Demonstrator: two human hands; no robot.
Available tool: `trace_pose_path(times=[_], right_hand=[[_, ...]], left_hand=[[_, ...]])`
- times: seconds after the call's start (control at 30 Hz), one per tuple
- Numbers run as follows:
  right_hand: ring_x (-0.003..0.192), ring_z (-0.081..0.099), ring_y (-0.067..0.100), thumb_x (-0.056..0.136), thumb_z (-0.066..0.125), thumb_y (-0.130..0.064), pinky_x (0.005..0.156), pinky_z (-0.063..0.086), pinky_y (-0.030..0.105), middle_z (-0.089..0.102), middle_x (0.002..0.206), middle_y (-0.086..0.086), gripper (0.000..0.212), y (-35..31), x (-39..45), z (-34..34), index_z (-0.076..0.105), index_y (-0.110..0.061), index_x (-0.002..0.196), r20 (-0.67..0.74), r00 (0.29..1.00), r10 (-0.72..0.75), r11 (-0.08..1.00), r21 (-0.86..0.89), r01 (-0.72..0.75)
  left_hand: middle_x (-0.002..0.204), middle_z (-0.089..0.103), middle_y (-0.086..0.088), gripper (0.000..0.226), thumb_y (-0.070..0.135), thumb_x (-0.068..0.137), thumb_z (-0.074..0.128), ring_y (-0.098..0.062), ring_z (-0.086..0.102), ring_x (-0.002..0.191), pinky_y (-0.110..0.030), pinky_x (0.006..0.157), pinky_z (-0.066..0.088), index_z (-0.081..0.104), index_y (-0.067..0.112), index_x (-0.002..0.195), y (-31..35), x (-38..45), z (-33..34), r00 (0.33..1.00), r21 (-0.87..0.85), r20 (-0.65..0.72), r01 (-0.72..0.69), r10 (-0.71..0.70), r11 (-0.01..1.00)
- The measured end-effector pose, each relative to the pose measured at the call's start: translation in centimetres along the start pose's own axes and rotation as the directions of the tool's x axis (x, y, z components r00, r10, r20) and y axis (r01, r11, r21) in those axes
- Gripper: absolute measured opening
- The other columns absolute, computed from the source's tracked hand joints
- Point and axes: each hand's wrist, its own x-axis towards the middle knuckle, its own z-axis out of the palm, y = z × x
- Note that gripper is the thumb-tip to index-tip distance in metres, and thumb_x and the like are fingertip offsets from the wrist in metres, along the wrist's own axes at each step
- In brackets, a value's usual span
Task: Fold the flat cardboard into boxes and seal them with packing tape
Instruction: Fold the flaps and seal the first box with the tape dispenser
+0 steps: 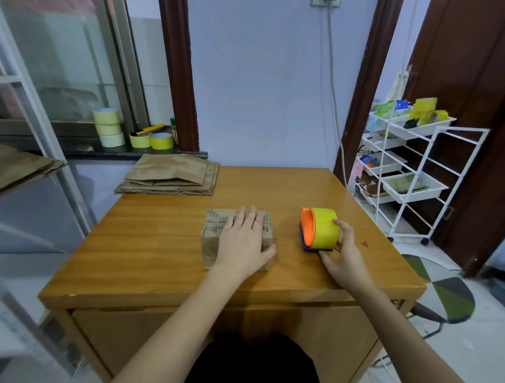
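Note:
A small folded cardboard box (pixel 212 236), shiny with clear tape, stands in the middle of the wooden table (pixel 156 245). My left hand (pixel 243 243) lies flat on top of it, fingers straight, thumb against its right side. To the right sits a tape dispenser (pixel 319 229) with an orange hub, a purple base and a yellow roll. My right hand (pixel 344 253) grips the dispenser from its near right side, fingers on the roll and thumb at the base. A stack of flat cardboard (pixel 171 173) lies at the table's far left corner.
Several tape rolls (pixel 109 127) and a yellow cutter (pixel 148 129) sit on the window ledge behind the stack. A white wire trolley (pixel 405 169) with trays stands to the right of the table. A patterned stool (pixel 443 292) stands near the table's right front corner. More cardboard (pixel 12 166) lies at far left.

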Motion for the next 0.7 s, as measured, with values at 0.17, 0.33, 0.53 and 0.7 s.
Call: trace_pose_path(times=[0.17,0.33,0.53,0.7], right_hand=[[0.086,0.063,0.034,0.083,0.062,-0.002,0.076,0.052,0.055,0.063,0.095,0.019,0.076,0.0,-0.6,-0.4,0.019,-0.037,0.134,0.037,0.999,0.036,0.999,-0.037,-0.035],[0.123,0.045,0.033,0.076,0.066,-0.011,0.096,0.043,0.046,0.041,0.135,0.018,0.065,-2.1,-0.6,-1.4,0.039,-0.002,0.134,-0.202,0.979,-0.026,0.990,-0.140,-0.003],[0.127,0.047,0.023,0.084,0.053,-0.018,0.102,0.037,0.033,0.057,0.129,0.007,0.037,-8.9,-0.2,0.1,0.061,-0.007,0.118,-0.179,0.947,-0.268,0.960,-0.135,0.246],[0.143,0.025,0.015,0.097,0.045,-0.031,0.118,0.018,0.030,0.038,0.151,0.002,0.048,-12.2,1.1,4.1,0.045,-0.011,0.141,0.229,0.902,-0.367,0.901,-0.153,0.406]], left_hand=[[0.153,0.020,-0.018,0.078,0.057,0.092,0.043,-0.030,0.022,0.141,-0.038,0.117,0.012,0.017,0.012,0.151,0.0,-0.5,-0.5,0.999,-0.043,-0.032,0.019,-0.020,0.999],[0.150,0.032,-0.011,0.080,0.064,0.090,0.040,-0.024,0.025,0.141,-0.035,0.117,0.012,0.028,0.008,0.146,-0.4,-0.8,-0.4,0.996,-0.040,-0.094,-0.010,0.006,0.999],[0.159,0.016,-0.003,0.082,0.064,0.091,0.038,-0.017,0.005,0.147,-0.032,0.116,-0.005,0.018,0.013,0.151,-2.8,-1.1,-1.0,0.991,-0.080,-0.134,-0.006,-0.005,0.997],[0.160,0.005,-0.007,0.084,0.066,0.092,0.030,-0.017,0.000,0.148,-0.031,0.119,-0.002,0.011,0.010,0.153,-5.2,-2.1,-1.0,1.000,-0.038,-0.018,-0.008,0.007,0.999]])
